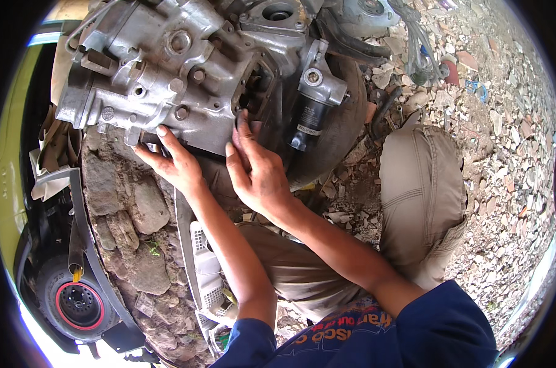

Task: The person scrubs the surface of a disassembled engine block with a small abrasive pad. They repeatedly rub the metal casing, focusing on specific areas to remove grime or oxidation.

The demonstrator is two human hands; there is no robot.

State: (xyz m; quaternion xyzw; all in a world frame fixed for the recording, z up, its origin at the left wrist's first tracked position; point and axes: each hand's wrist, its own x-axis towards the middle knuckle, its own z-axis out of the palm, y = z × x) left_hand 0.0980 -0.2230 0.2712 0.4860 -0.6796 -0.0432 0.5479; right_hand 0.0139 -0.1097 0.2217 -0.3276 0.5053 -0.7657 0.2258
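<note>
A large grey cast-metal housing (199, 110), likely from an engine or gearbox, fills the top left of the view. My left hand (179, 165) grips its lower edge, one digit on the upper surface and other fingers partly hidden beneath. My right hand (261, 177) pinches a small reddish-brown piece (239, 147), perhaps folded abrasive paper, against the housing's right end. Just above those fingers is a rectangular flanged opening (255, 85) with dark inner parts. To the right, a black oil filter (308, 117) hangs from a metal filter head (321, 83).
A tyre (347, 133) lies beneath the parts. Stone rubble (503, 152) covers the ground at right, with a grey cable bundle (413, 46). At left are a stone wall (135, 230) and a vehicle's wheel (77, 303). A white plastic crate (209, 271) stands near my left forearm.
</note>
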